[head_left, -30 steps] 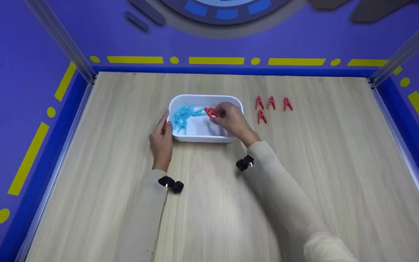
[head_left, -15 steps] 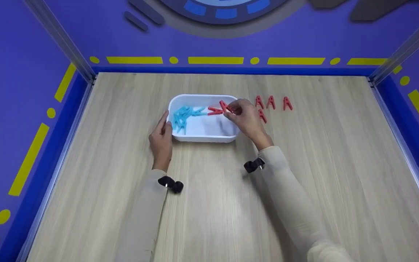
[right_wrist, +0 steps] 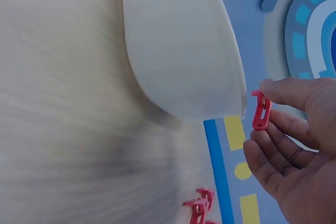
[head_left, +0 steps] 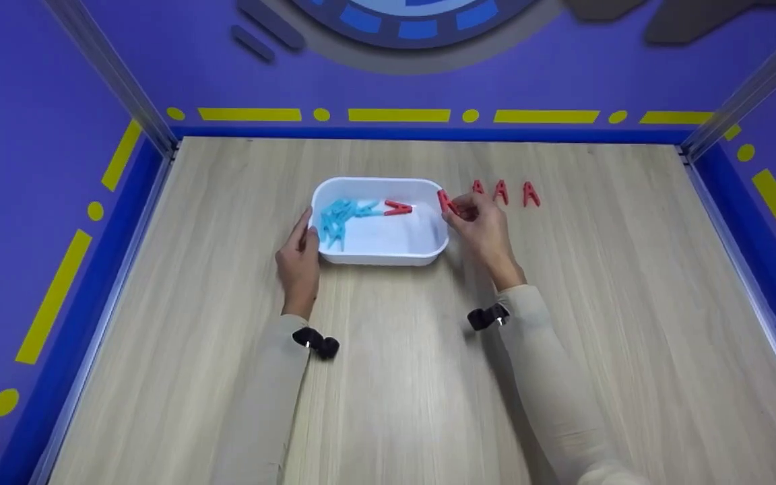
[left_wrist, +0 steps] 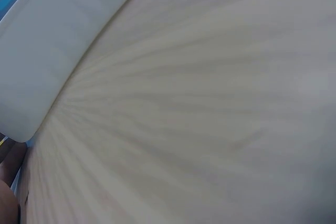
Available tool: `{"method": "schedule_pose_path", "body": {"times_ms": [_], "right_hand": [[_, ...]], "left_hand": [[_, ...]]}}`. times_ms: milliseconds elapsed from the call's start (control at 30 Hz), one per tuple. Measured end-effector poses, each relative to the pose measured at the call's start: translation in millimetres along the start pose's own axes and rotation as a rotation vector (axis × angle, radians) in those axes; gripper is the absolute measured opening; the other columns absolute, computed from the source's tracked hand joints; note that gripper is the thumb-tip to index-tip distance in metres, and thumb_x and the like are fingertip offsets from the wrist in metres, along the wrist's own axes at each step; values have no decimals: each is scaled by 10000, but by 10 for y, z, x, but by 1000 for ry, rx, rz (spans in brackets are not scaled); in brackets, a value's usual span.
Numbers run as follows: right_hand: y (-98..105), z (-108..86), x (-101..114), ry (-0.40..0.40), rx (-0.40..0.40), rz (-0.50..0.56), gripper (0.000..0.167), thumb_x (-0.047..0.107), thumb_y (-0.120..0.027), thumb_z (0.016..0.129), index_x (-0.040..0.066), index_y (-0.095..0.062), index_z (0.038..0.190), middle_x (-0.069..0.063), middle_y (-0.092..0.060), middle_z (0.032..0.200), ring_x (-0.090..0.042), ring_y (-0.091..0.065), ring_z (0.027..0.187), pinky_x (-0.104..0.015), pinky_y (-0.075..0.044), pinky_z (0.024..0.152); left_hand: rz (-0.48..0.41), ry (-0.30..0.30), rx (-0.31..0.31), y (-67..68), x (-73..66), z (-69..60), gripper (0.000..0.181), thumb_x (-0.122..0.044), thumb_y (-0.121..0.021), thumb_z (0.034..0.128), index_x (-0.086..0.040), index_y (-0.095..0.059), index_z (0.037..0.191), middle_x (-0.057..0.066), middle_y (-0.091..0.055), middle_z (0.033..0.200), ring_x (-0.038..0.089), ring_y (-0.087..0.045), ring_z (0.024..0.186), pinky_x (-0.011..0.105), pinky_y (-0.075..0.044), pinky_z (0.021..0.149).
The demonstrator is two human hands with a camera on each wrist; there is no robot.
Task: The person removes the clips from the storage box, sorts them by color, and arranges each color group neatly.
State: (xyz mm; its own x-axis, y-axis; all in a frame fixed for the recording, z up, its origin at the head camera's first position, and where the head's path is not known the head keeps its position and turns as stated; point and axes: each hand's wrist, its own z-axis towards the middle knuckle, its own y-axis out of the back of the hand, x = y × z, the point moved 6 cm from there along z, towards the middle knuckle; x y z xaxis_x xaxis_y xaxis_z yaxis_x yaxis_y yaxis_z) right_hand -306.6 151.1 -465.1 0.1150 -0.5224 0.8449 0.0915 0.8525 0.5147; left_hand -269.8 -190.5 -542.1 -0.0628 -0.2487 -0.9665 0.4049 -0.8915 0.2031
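My right hand (head_left: pixel 486 232) pinches a red clothespin (head_left: pixel 447 202) between thumb and fingers, at the right rim of the white plastic bin (head_left: pixel 388 258). The right wrist view shows this red clothespin (right_wrist: pixel 261 113) at the fingertips, with the other fingers loosely bent. My left hand (head_left: pixel 299 263) rests against the bin's left side, its fingers mostly straight along the wall. Inside the bin lie a heap of light blue clothespins (head_left: pixel 339 214) on the left and a red clothespin (head_left: pixel 398 208) near the middle. The left wrist view shows mostly tabletop and the bin's outer wall (left_wrist: pixel 47 40).
Red clothespins (head_left: pixel 501 192) lie on the wooden table (head_left: pixel 388 377) right of the bin, one partly behind my right hand. Another red clothespin (head_left: pixel 531 194) lies farther right. Blue panels (head_left: pixel 388 87) with yellow marks enclose the table at the back and sides.
My right hand has moved right, lifting the red clothespin from inside the bin to its right rim. Another red clothespin stays in the bin. My left hand has not moved.
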Motion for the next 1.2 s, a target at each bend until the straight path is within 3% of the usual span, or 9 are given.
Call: {"method": "schedule_pose_path", "body": {"times_ms": [333,700,900,1067,1200], "right_hand": [[269,-60,-334,-37,-86,37,294,87,-804,961,-29,-707,1214,-160,-693,1109,-223,-627,988,-268,-512,817],[532,-52,-685,-115,-104,12,296,82,-779,978,-59,-683,1220,-174,-680,1113,-223,-617,991,-245,-494,817],[632,-46,-793,-144,-125,-30,309,132,-798,975,-52,-696,1202,-165,-686,1101,-214,-619,972,-242,-492,808],[684,-60,-869,-161,-120,-29,314,144,-786,987,-45,-688,1218,-158,-678,1111,-216,-614,989,-248,-494,813],[711,-69,-914,-177,-117,-29,319,159,-772,999,-30,-679,1239,-141,-665,1132,-210,-601,1010,-251,-487,818]], "left_hand": [[0,-14,-3,-2,-19,14,406,-273,-584,1111,-301,-607,1516,2,-539,1582,25,-446,1446,322,-411,1188],[-32,-13,20,-13,-21,16,425,-332,-589,1110,-293,-587,1533,-41,-533,1583,32,-453,1445,299,-407,1185],[-66,-26,56,-15,-38,5,479,-381,-592,1105,-261,-543,1566,-17,-486,1622,68,-422,1483,286,-371,1206],[-89,-47,97,-29,-40,16,481,-313,-622,1099,-224,-546,1565,32,-464,1639,135,-364,1534,267,-320,1229],[-108,-41,100,-9,-39,16,478,-297,-674,1072,-254,-582,1539,-3,-492,1622,113,-383,1519,259,-334,1219]]}}
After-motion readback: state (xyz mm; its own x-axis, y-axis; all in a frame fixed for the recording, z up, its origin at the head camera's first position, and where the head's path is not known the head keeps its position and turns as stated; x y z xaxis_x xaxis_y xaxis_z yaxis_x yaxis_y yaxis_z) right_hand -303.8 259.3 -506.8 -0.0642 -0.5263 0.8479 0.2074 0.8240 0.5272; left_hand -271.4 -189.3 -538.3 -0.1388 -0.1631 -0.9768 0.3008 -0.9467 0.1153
